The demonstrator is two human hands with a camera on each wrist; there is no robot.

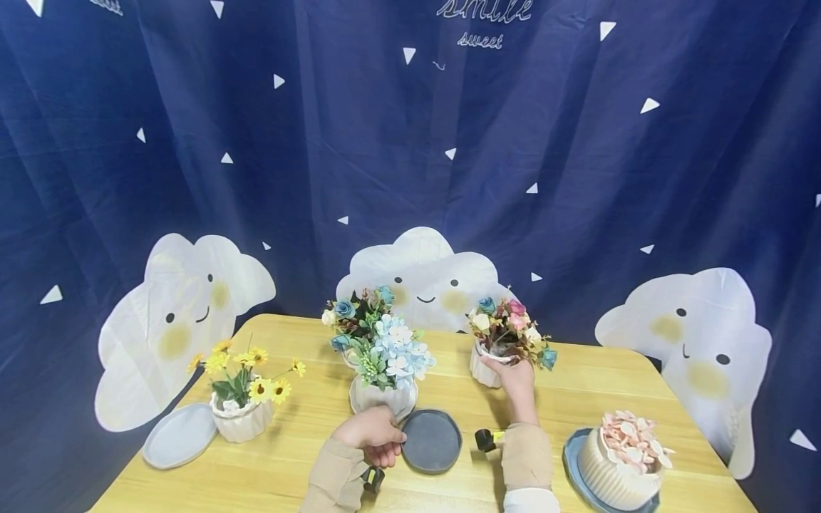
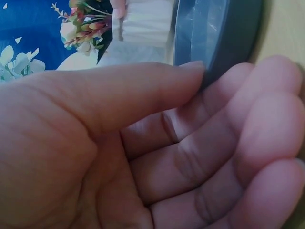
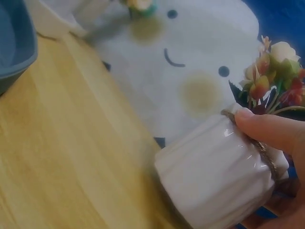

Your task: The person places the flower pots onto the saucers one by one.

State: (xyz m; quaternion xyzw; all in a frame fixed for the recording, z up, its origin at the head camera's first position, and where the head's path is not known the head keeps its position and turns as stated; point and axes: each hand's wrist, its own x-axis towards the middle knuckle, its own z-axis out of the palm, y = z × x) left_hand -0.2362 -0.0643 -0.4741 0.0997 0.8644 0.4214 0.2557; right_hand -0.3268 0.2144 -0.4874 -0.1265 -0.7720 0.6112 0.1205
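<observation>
My right hand [image 1: 516,381] grips a white ribbed flowerpot [image 3: 214,176] near its rim, the thumb lying over a twine band. Pink, cream and blue artificial flowers [image 1: 509,324] fill that pot. In the head view my left hand [image 1: 372,431] is at the left edge of a round dark grey saucer [image 1: 432,442]. The left wrist view shows the thumb on the rim of the saucer [image 2: 228,38] and the curled fingers at its other side, pinching it. Just behind the left hand stands a white pot [image 1: 383,399] of light blue hydrangeas [image 1: 398,349].
Behind the hydrangeas stand blue roses [image 1: 345,308], their pot mostly hidden. On the left, a white pot [image 1: 240,420] of yellow daisies overlaps a pale saucer [image 1: 179,436]. At right, a ribbed pot [image 1: 616,470] with pink petals sits on a blue saucer [image 1: 574,456]. A dark curtain [image 1: 385,142] hangs behind the wooden table [image 1: 577,399].
</observation>
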